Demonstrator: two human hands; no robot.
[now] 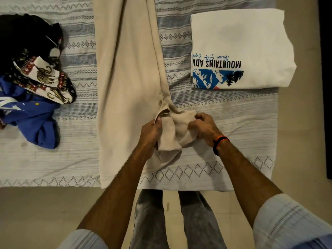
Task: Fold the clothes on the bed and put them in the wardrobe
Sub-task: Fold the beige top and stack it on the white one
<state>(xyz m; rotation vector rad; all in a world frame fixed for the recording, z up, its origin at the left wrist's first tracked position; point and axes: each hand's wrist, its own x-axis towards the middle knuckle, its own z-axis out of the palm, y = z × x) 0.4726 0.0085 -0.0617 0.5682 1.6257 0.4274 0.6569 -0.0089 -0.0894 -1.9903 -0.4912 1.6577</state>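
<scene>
Beige trousers [128, 72] lie lengthwise down the middle of the bed, legs running away from me. Their near end is bunched up at the bed's front edge. My left hand [150, 131] grips that bunched cloth on its left side. My right hand [203, 127] grips it on the right, fingers curled into the fabric. A folded white T-shirt [239, 38] with a blue mountain print lies at the right of the bed. At the left sits an unfolded heap: a blue garment [34, 119], a patterned white-and-brown cloth [46, 79] and a black garment [25, 36].
The bed carries a grey-and-white striped cover [224, 115], its front edge just before my legs. Beige floor [36, 212] shows below the bed and along its right side. A dark edge [326, 69] stands at the far right.
</scene>
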